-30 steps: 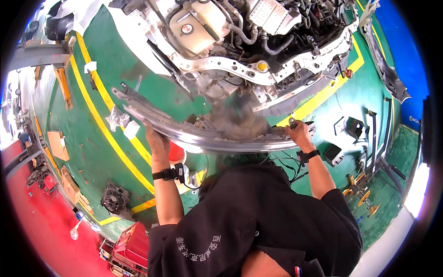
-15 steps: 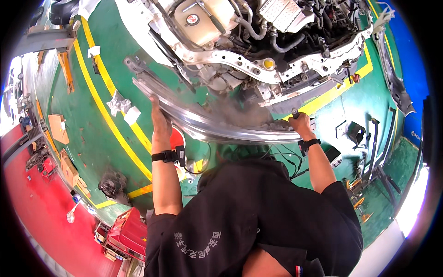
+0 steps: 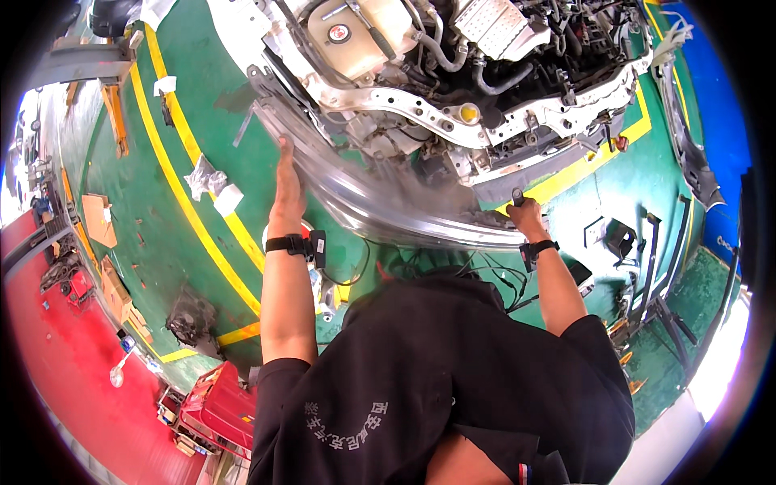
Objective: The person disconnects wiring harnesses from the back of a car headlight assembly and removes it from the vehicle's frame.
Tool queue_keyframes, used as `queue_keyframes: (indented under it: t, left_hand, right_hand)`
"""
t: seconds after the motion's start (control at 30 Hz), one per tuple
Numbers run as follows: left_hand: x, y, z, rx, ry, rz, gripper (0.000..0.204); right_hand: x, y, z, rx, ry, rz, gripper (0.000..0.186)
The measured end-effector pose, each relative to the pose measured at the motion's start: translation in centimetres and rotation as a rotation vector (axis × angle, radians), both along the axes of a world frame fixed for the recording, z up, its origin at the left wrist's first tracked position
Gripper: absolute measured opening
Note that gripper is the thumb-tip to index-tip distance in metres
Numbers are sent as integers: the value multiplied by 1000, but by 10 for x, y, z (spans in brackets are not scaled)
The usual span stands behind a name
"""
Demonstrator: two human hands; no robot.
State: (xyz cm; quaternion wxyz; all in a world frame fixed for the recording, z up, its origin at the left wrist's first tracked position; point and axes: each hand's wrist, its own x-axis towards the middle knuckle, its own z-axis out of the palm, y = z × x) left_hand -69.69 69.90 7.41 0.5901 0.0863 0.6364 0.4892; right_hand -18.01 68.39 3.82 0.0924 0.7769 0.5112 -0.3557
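A long, curved silver metal bumper beam (image 3: 364, 206) lies across in front of me, partly blurred. Its left end reaches up beside the white front frame (image 3: 380, 101) of a car. My left hand (image 3: 287, 190) holds the beam's near edge toward that end; most of its fingers are hidden behind the metal. At the opposite end, my right hand (image 3: 527, 218) is closed round the beam, next to a small dark cylindrical piece (image 3: 517, 196) that I cannot identify. Both arms are stretched forward.
The open engine bay holds a beige reservoir (image 3: 360, 40) and a perforated metal shield (image 3: 493, 28). Dark cables (image 3: 505, 275) lie near my body. Black metal parts (image 3: 647, 267) are on the green floor at right. A red cabinet (image 3: 218, 408) stands at lower left.
The beam's left end has swung forward and slightly right, closer to the car's frame, along with my left hand. My right hand and its end have hardly moved.
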Motion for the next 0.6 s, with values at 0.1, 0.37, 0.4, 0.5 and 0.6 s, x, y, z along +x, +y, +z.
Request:
queue_keyframes:
  t: [0.1, 0.37, 0.4, 0.5, 0.6]
  left_hand:
    - [6, 5, 1, -44, 47, 1, 92]
    - [8, 13, 3, -65, 39, -66, 103]
    - [8, 16, 5, -57, 43, -66, 105]
    - [9, 23, 11, -48, 49, -56, 108]
    - [12, 39, 14, -83, 28, -63, 112]
  right_hand:
    - [7, -2, -12, -5, -26, 2, 35]
    - [13, -3, -24, 39, -42, 30, 39]
    - [9, -1, -20, -7, -41, 11, 40]
    - [3, -1, -15, -34, -70, 10, 41]
    - [12, -8, -26, 14, -96, -16, 39]
